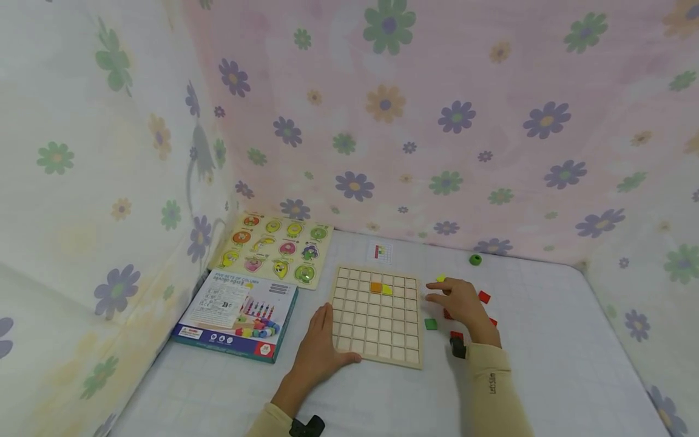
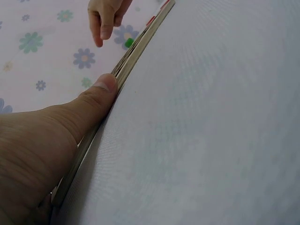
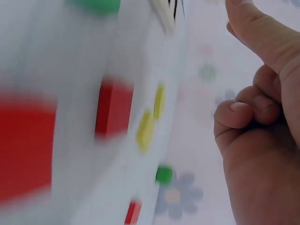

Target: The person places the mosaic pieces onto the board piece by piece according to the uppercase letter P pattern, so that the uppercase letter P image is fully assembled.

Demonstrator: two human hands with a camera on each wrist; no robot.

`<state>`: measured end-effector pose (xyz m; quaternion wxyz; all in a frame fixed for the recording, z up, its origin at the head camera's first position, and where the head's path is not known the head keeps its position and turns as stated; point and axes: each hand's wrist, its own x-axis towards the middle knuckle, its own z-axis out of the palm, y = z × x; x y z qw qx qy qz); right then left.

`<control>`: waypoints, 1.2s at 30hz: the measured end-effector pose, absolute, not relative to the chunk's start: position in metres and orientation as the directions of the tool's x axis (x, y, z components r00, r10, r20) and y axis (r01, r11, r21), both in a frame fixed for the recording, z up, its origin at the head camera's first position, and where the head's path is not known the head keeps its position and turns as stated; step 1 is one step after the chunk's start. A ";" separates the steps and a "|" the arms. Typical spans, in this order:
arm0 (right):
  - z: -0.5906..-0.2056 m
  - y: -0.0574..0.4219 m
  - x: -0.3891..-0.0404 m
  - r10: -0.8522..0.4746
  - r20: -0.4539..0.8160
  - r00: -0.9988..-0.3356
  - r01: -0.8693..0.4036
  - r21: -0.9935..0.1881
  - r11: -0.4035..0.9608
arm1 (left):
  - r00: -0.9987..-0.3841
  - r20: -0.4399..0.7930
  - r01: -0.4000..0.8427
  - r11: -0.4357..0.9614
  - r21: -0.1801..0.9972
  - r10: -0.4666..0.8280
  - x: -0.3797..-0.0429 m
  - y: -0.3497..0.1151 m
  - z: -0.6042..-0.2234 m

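Hands [image 1: 319, 352] [image 1: 463, 304] partly hide grid board [image 1: 377, 321] and red tiles [image 1: 448, 314]

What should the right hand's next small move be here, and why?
Probably have the right hand pinch a loose yellow tile: it looks empty and hovers near several loose ones, while the left hand rests against the board, where only an orange tile and another yellow one sit.

The white-covered table [image 1: 551, 364] carries a gridded wooden board [image 1: 377, 331], a fruit puzzle [image 1: 267, 257], a flat box [image 1: 237, 315] and a small card [image 1: 380, 252]. Right of the board lie red tiles [image 1: 484, 297], yellow tiles [image 1: 441, 278], a green tile [image 1: 431, 324] and a green bead [image 1: 476, 260].
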<state>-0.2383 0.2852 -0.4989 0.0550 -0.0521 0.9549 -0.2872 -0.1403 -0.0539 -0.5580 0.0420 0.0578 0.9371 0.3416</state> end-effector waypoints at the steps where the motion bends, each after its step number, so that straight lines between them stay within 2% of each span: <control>1: -0.499 0.292 -0.236 -0.122 -0.083 -0.989 -0.055 -0.558 0.828 | -0.990 -0.038 0.079 0.760 0.645 0.136 -0.141 -0.054 -0.557; 15: -0.505 0.383 -0.194 0.110 -0.221 -0.969 0.219 -0.558 0.800 | -0.992 -0.034 0.072 0.771 0.632 0.121 -0.143 -0.053 -0.561; 22: -0.514 0.408 -0.177 0.161 -0.244 -0.956 0.271 -0.534 0.801 | -0.990 -0.019 0.094 0.762 0.641 0.138 -0.144 -0.053 -0.561; 28: -0.522 0.416 -0.174 0.229 -0.316 -0.921 0.373 -0.540 0.755 | -0.990 0.004 0.113 0.769 0.629 0.142 -0.143 -0.054 -0.560; 36: -0.533 0.420 -0.174 0.210 -0.296 -0.932 0.339 -0.499 0.798 | -0.990 0.000 0.107 0.766 0.633 0.138 -0.141 -0.054 -0.560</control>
